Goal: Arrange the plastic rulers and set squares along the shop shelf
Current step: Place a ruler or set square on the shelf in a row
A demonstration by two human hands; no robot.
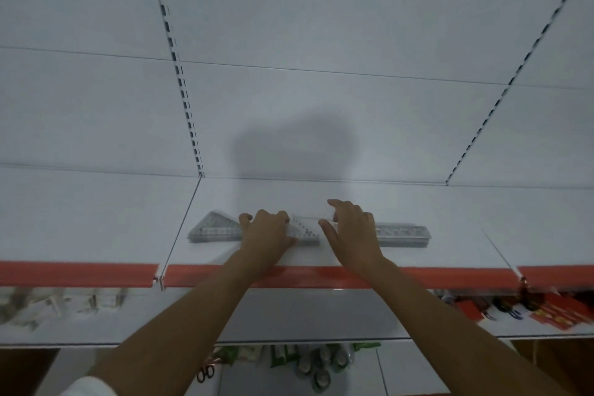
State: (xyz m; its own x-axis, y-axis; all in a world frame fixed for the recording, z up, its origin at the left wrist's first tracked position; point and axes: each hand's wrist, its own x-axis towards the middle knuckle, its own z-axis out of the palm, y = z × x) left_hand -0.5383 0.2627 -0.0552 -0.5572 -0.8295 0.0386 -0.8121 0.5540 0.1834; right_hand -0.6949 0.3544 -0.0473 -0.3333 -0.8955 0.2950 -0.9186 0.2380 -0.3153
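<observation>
**Head view: both hands on the row of set squares and rulers**

Head view: a white shop shelf (pixel 418 209) with a red front strip (pixel 80 273) carries a row of clear plastic pieces near its front edge. At the left lies a stack of set squares (pixel 212 228), flat, its long edge toward the front. A second set square (pixel 305 230) lies in the middle, between the two hands. At the right a stack of rulers (pixel 401 233) runs lengthwise along the shelf.

The left hand (pixel 268 230) rests over the join between the left stack and the middle set square, fingers curled down onto the plastic; whether it pinches an edge or only presses cannot be told. The right hand (pixel 348 225) lies across the left end of the rulers, fingers loosely bent, the thumb out toward the middle set square; its grip looks relaxed and spread, not closed round anything.

These pieces are likely light, stiff and slick, so a stack would slide or fan out under a careless push. Taking hold by the long edges, thumb in front and fingers behind, should keep a stack square. The thin corners look the likeliest to chip.

Lower shelves hold blurred packets (pixel 48 305) and red boxes (pixel 553 312).
</observation>
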